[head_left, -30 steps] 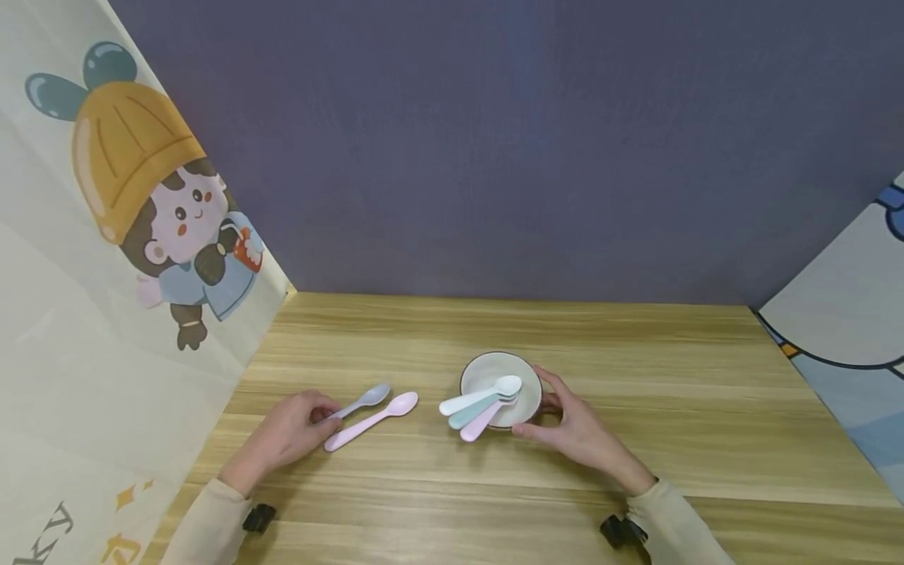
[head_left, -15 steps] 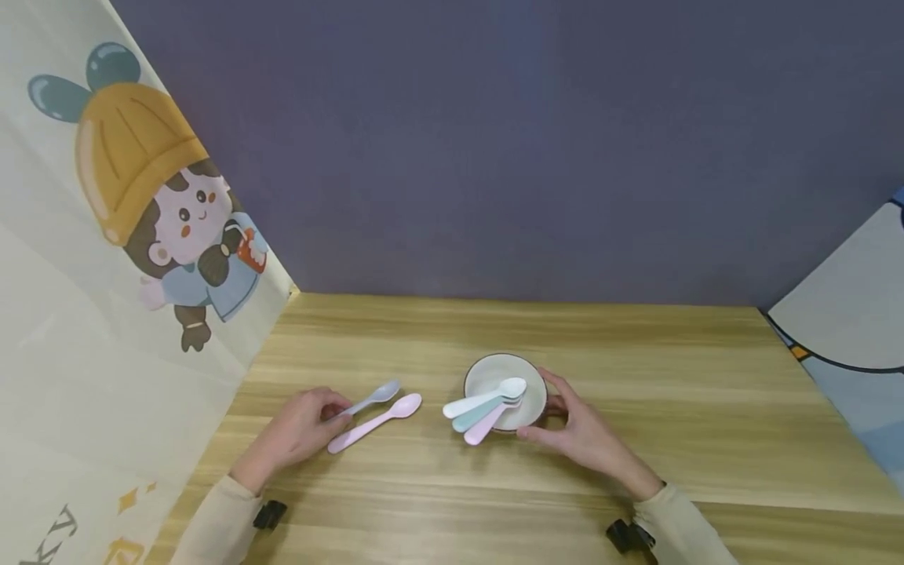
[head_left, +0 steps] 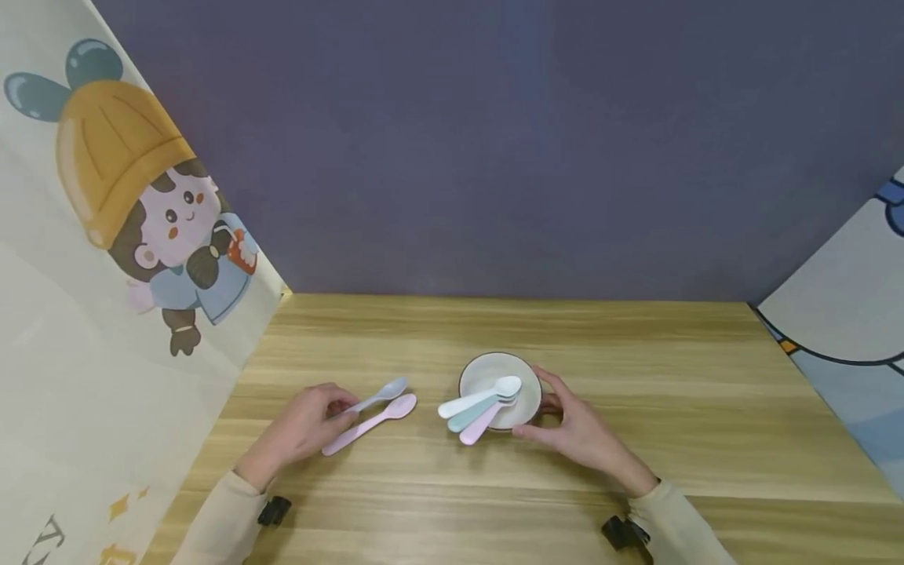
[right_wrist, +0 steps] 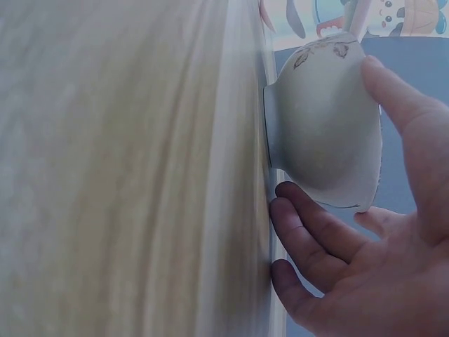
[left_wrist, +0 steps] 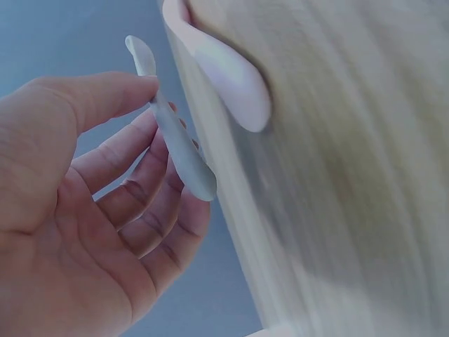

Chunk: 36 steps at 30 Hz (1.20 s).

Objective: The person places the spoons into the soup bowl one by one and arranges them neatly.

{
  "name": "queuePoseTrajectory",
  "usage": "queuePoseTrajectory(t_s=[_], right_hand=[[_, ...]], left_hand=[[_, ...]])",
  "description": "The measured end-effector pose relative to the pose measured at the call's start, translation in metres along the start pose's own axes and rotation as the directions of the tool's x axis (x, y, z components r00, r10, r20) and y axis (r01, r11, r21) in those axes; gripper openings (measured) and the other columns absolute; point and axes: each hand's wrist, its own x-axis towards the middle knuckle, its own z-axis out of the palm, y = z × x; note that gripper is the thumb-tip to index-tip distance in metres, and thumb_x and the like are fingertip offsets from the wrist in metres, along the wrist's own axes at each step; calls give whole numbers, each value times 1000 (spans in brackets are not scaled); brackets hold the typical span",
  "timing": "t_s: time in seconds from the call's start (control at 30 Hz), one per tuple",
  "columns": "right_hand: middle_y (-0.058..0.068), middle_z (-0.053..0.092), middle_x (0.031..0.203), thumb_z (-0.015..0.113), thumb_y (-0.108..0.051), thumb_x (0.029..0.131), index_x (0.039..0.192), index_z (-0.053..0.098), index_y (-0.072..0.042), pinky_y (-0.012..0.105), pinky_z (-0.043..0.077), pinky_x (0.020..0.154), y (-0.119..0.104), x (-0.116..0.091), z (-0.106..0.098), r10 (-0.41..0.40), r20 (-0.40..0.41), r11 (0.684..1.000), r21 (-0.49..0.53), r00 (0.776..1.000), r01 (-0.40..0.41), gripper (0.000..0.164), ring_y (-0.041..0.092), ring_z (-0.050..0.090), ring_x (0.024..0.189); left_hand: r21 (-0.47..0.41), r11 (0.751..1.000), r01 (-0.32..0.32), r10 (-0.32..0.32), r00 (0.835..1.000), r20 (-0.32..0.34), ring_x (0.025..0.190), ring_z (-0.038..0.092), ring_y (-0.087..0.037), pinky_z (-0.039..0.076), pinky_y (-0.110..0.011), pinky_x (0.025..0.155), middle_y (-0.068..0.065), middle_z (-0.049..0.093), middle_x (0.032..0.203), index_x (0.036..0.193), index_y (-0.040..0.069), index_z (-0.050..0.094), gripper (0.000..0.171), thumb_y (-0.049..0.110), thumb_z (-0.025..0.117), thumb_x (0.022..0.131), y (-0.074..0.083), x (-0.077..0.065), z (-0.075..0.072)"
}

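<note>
My left hand [head_left: 305, 428] pinches a grey-blue spoon [head_left: 392, 388] between thumb and fingertips. In the left wrist view this spoon [left_wrist: 184, 154] is clear of the table, its handle end towards the palm. Just beside it a pink spoon [head_left: 401, 406] lies on the table. My right hand [head_left: 582, 435] holds the small white bowl [head_left: 482, 370] from the right, thumb at the near rim and fingers around the far side. The right wrist view shows the bowl [right_wrist: 326, 119] standing on its foot. A white spoon [head_left: 466, 403], a teal spoon [head_left: 471, 416] and a lilac-pink spoon [head_left: 480, 425] rest in it, handles over the left rim.
The wood-grain table [head_left: 424, 510] ends at a dark blue-grey panel [head_left: 494, 157] at the back. A cartoon-printed cloth [head_left: 106, 377] borders it on the left, and another printed cloth [head_left: 847, 329] on the right.
My left hand has lifted the grey-blue spoon slightly and carried it a little to the right, nearer the pink spoon's bowl end. The right hand and the bowl have stayed in place.
</note>
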Motion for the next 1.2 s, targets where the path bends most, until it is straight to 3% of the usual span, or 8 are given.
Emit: queuePoseTrajectory(t_s=[0.37,1.2], right_hand=[[4,78,124,90,-47,84,167,31,-20,67,41,115,0,2,-2,-22,13,1000,5,1000,22,106,23,72,121],[6,77,128,91,-51,82,167,29,-21,68,40,117,-2,1,-1,17,12,1000,0,1000,-17,109,25,70,124]], left_hand=[[10,1000,-12,12,1000,-5,82,62,-6,53,-26,73,5,73,94,108,12,82,16,20,78,95,11,3,-2],[6,997,-81,81,997,-8,82,63,-6,52,-28,73,8,72,91,109,13,82,15,19,77,96,28,13,1]])
